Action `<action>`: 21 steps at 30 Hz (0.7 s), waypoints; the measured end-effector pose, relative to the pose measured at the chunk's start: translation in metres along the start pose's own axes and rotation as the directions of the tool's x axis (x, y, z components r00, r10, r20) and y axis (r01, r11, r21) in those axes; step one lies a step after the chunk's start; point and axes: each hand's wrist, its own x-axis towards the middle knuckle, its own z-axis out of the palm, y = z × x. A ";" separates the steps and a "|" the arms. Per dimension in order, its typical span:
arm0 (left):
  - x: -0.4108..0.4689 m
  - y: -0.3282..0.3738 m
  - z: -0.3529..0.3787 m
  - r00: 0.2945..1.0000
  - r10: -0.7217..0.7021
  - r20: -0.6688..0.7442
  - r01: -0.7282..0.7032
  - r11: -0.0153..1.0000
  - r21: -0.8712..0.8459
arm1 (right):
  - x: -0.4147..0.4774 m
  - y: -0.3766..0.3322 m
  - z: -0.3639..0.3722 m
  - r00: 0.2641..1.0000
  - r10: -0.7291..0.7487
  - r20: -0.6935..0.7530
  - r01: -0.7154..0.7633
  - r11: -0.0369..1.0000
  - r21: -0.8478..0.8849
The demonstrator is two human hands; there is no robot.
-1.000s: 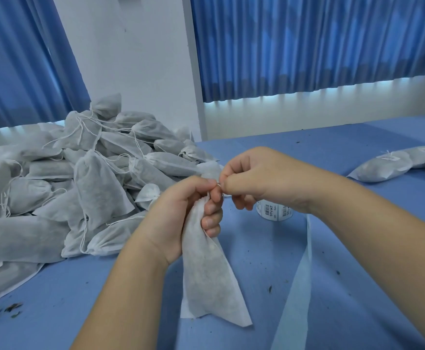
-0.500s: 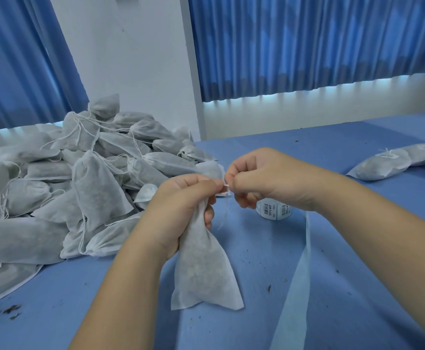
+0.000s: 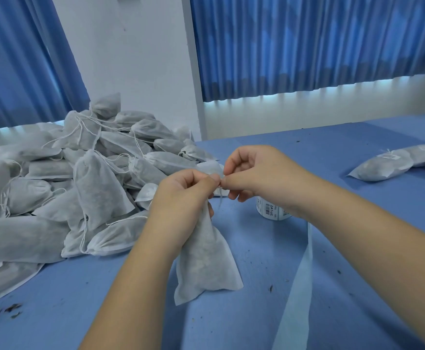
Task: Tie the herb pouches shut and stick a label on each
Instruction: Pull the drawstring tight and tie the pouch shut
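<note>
1. White non-woven fabric forms the drawstring pouch (image 3: 206, 263) at the centre of a blue table (image 3: 332, 152). Its bottom corners rest on the surface and its neck is raised.
2. The left hand (image 3: 181, 198) is clamped around the gathered neck, fingers curled.
3. The right hand (image 3: 256, 173), fingers curled, pinches a thin white string (image 3: 220, 199) at the pouch's mouth, its fingertips touching those of the left.
4. A heap of matching grey-white pouches (image 3: 54, 188) lies to the left.
5. A white roll of printed labels (image 3: 269, 213) stands just behind the right wrist, and a pale backing strip (image 3: 299, 274) trails towards the camera.
6. More filled pouches (image 3: 383, 165) lie well apart at the far right, below pleated blue curtains (image 3: 307, 46).
</note>
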 end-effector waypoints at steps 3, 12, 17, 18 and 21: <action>-0.002 0.000 0.002 0.999 0.039 -0.029 -0.036 0.994 0.099 | 0.000 0.000 0.002 0.996 -0.073 -0.053 0.062 0.980 -0.187; -0.003 0.001 0.006 0.967 0.200 -0.156 -0.133 0.925 0.356 | -0.003 -0.002 0.005 0.995 -0.072 -0.064 0.043 0.928 -0.371; -0.002 0.004 0.003 0.983 0.145 -0.113 -0.110 0.957 0.268 | -0.001 -0.001 0.002 1.000 -0.003 -0.004 0.001 0.958 -0.286; -0.002 0.004 0.002 0.988 0.115 -0.101 -0.089 0.969 0.232 | -0.001 -0.001 0.001 1.000 0.006 -0.002 -0.007 0.960 -0.281; -0.002 0.004 0.001 0.997 0.007 -0.072 0.003 0.989 0.146 | 0.000 0.001 0.000 1.000 0.007 -0.019 -0.012 0.956 -0.293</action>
